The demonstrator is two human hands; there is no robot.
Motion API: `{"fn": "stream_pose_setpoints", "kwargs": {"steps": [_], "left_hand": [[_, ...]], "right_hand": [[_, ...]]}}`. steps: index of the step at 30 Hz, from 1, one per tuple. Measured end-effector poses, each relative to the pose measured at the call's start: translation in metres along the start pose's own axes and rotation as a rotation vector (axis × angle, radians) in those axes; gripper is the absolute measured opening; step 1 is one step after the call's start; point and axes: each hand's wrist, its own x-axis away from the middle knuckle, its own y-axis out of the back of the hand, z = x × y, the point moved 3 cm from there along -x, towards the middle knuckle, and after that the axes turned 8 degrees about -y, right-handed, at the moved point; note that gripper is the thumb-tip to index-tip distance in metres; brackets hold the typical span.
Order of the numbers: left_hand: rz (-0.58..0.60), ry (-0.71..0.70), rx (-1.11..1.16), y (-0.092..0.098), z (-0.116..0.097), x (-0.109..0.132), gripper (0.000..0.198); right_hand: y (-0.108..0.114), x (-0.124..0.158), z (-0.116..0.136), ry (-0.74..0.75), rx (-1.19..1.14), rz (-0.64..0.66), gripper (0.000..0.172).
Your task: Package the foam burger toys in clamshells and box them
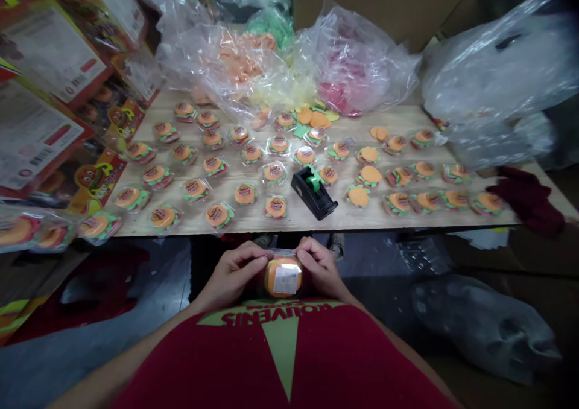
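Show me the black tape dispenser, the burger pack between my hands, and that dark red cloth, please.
Black tape dispenser (316,200): head view, middle of its body.
Burger pack (284,278): head view, middle of its labelled face.
Dark red cloth (527,196): head view, middle of its bunched fabric.

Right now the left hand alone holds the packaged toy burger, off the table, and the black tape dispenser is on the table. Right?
Not quite: "alone" is wrong. The head view shows the right hand gripping the packaged toy burger too, opposite the left hand. The rest holds: it's off the table, and the black tape dispenser is on it.
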Motion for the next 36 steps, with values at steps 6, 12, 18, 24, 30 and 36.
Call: {"fn": "stream_pose_setpoints", "kwargs": {"steps": [6,12,18,24,30,36], "left_hand": [[-0.082,-0.094,-0.111,0.005,-0.008,-0.008,0.017],[0.040,0.133,-0.029,-0.002,0.002,-0.036,0.022],[0.186,0.171,0.067,0.000,0.008,-0.015,0.024],[0.230,0.101,0.008,0.004,0.003,0.002,0.040],[0.083,0.284,0.270,0.011,0.009,-0.011,0.038],[0.219,0.626,0.656,-0.018,0.001,-0.028,0.040]], "right_hand": [[-0.001,-0.010,0.016,0.016,0.151,0.071,0.019],[0.000,-0.046,0.028,-0.085,0.393,0.406,0.018],[-0.001,-0.041,0.003,-0.192,0.337,0.239,0.025],[0.001,-0.033,0.015,-0.052,0.366,0.110,0.021],[-0.001,-0.020,0.050,0.466,0.747,-0.012,0.019],[-0.012,-0.016,0.026,0.591,0.991,0.409,0.023]]}}
